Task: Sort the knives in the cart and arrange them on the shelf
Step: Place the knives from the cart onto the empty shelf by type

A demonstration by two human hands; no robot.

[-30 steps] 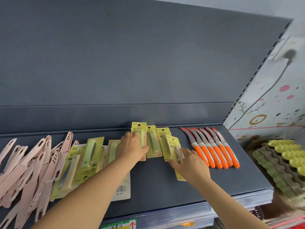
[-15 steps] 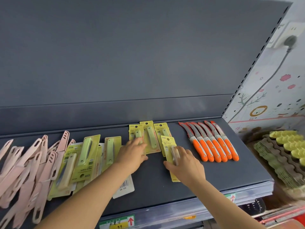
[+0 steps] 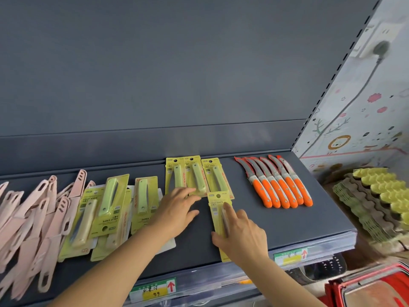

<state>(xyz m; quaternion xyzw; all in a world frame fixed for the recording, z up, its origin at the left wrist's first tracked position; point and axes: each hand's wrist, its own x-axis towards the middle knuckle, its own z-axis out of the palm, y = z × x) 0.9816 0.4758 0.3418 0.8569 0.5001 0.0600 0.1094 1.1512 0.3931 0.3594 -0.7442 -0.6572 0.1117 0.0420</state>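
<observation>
On the dark grey shelf (image 3: 287, 222), three yellow-carded fruit knives (image 3: 194, 173) stand in a row at the back. My left hand (image 3: 177, 209) lies flat with straight fingers touching the lower ends of the two left cards. My right hand (image 3: 241, 233) rests on a fourth carded fruit knife (image 3: 218, 207) lying in front of the row, thumb at the card's left edge and fingers laid along the blister. Several orange-handled knives (image 3: 278, 187) lie side by side to the right.
A loose pile of yellow-carded knives (image 3: 106, 213) and several pink sheathed knives (image 3: 33, 218) cover the shelf's left part. Price tags (image 3: 155, 290) line the front rail. Egg trays (image 3: 376, 200) stand right of the shelf, a red basket (image 3: 371, 286) below them.
My right hand has drawn its carded knife toward the shelf's front edge, away from the back row. My left hand has slid down to the lower ends of the back cards.
</observation>
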